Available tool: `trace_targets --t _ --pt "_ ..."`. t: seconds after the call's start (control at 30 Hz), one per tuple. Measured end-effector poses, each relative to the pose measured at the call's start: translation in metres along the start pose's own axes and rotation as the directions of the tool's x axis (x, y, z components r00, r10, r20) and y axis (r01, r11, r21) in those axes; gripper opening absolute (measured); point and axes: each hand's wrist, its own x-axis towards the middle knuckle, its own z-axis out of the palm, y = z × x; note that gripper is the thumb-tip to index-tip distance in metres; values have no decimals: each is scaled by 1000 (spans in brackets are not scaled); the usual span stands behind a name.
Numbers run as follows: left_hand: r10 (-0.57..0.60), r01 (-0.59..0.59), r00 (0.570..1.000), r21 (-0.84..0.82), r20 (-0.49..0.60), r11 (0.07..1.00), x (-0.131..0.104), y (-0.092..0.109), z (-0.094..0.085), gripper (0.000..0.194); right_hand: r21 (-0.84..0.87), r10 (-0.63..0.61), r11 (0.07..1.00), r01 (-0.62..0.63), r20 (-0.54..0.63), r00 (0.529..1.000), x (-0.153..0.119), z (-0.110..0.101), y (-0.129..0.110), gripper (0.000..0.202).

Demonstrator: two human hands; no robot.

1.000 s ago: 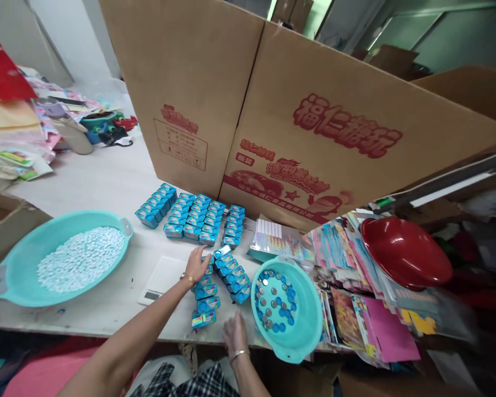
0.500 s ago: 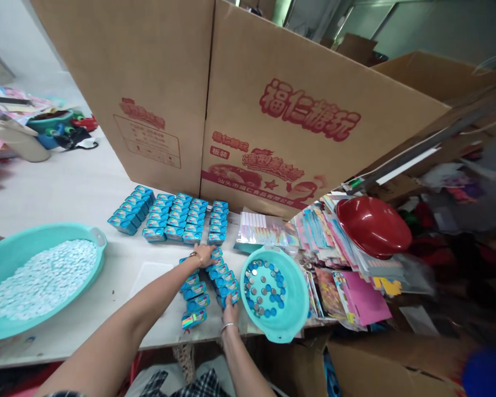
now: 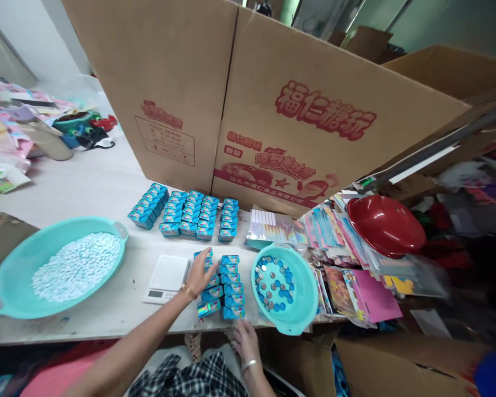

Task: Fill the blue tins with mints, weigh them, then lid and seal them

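Two short rows of small blue printed boxes lie in front of me, a left row (image 3: 209, 293) and a right row (image 3: 232, 288). My left hand (image 3: 199, 275) lies over the far part of the left row, fingers stretched and apart, touching the boxes and covering some of them. At the table's front edge, my right hand (image 3: 245, 337) is open with extended fingertips just below the nearest box of the right row. It holds nothing. Further back stand several more rows of the same blue boxes (image 3: 189, 214).
A turquoise basin (image 3: 123, 234) of pale pieces stands left, beside a white scale (image 3: 169, 271). To the right, a turquoise bowl (image 3: 308, 298) holds silver and blue discs. Large cartons (image 3: 182, 71) wall the back. A red bowl (image 3: 384, 223) sits on stacked printed packaging.
The right row now lies straighter. My right hand has drawn back from it toward the table edge and opened. My left hand has shifted from the right row onto the left one.
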Motion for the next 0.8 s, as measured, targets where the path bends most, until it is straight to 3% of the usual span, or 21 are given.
trace_targets --t 0.1,0.2,0.37,0.47,0.63,0.67,0.7,0.73,0.8 --pt "-199 178 962 -125 -186 976 -53 -27 -18 74 -45 -300 953 301 35 953 -12 1 -12 63" --pt "-350 298 910 -236 -221 925 -74 -54 -15 76 -153 -468 857 492 171 867 -16 33 -33 58" --pt "-387 310 906 -352 -173 883 -43 -75 9 76 -401 -639 526 750 396 660 -2 94 -56 61" --pt "-368 295 921 -391 -128 872 -23 -76 19 76 -480 -607 448 754 456 651 7 105 -58 61" --pt "-375 303 921 -414 -103 858 -21 -80 21 80 -376 -669 475 795 433 605 3 99 -66 55" --pt "-380 306 918 -412 -110 858 -24 -81 18 81 -338 -672 518 786 407 619 0 97 -66 53" --pt "-383 307 916 -409 -118 859 -27 -81 15 80 -295 -653 593 750 369 661 -4 96 -64 50" --pt "-384 307 915 -404 -125 862 -30 -82 11 80 -242 -591 704 668 323 739 -7 94 -59 48" --pt "-377 303 917 -385 -132 872 -33 -81 3 79 -118 -350 914 387 251 902 -15 88 -43 44"
